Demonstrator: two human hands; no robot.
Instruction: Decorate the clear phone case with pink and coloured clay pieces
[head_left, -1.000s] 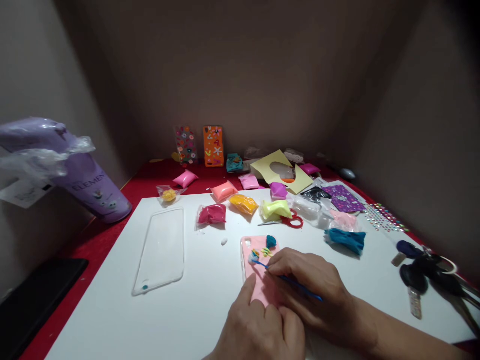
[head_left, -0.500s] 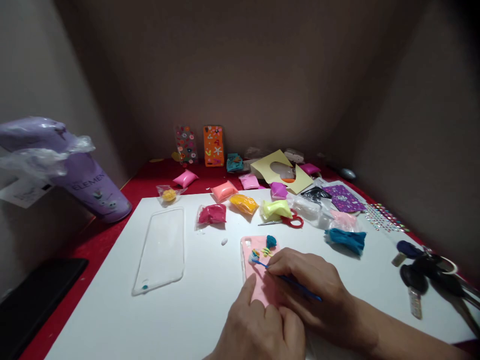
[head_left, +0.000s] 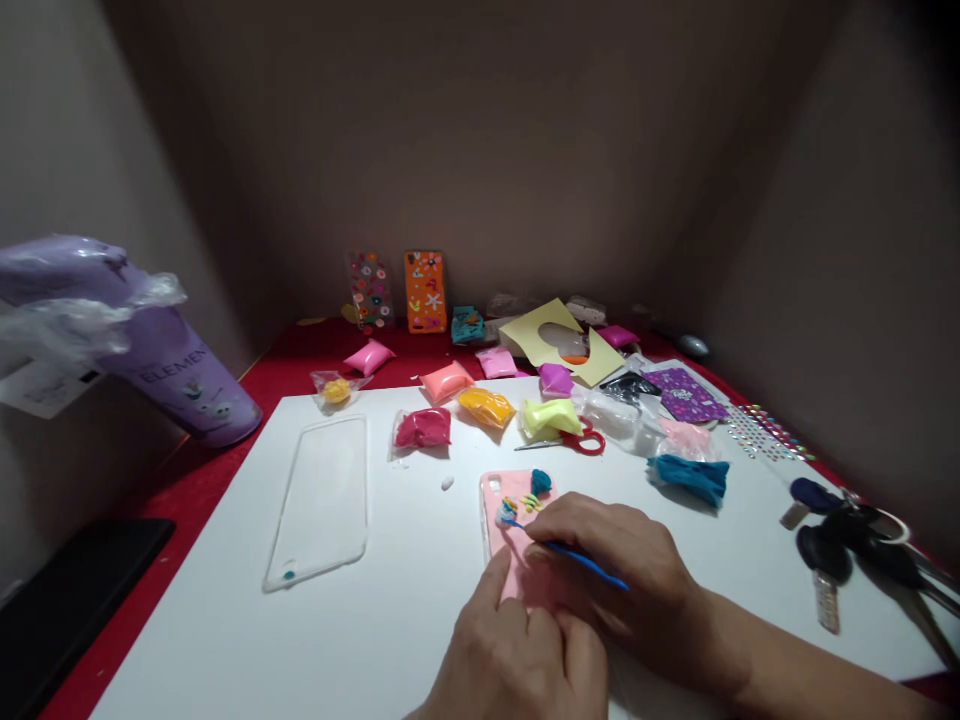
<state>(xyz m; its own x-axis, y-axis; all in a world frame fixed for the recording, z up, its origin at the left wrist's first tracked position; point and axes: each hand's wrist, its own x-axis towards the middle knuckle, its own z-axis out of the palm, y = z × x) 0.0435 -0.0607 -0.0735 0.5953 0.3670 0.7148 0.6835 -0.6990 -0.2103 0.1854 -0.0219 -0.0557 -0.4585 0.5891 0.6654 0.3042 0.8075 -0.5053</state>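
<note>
A phone case (head_left: 491, 545) covered in pink clay lies on the white board, bearing a teal clay lump (head_left: 541, 482), small yellow clay strips (head_left: 533, 503) and a white piece with rainbow colours (head_left: 506, 511). In a pencil-like grip, my right hand (head_left: 619, 560) is closed round a thin blue modelling tool (head_left: 592, 568), its tip at the white piece's lower edge. My left hand (head_left: 525, 650) presses on the lower part of the case, index finger pointing forward and the other fingers bent over it. Both hands hide the case's lower end.
A clear phone case (head_left: 326, 500) and a white clay bit (head_left: 448, 483) lie to the left. Behind are several bagged clays (head_left: 424, 428) and red-handled scissors (head_left: 589, 440). Keys (head_left: 825, 560) lie right; a purple tumbler (head_left: 180, 370) stands left.
The blue tool's back end has swung slightly lower and left as my right hand shifts a little. Its tip stays by the white piece, and my left hand keeps its place.
</note>
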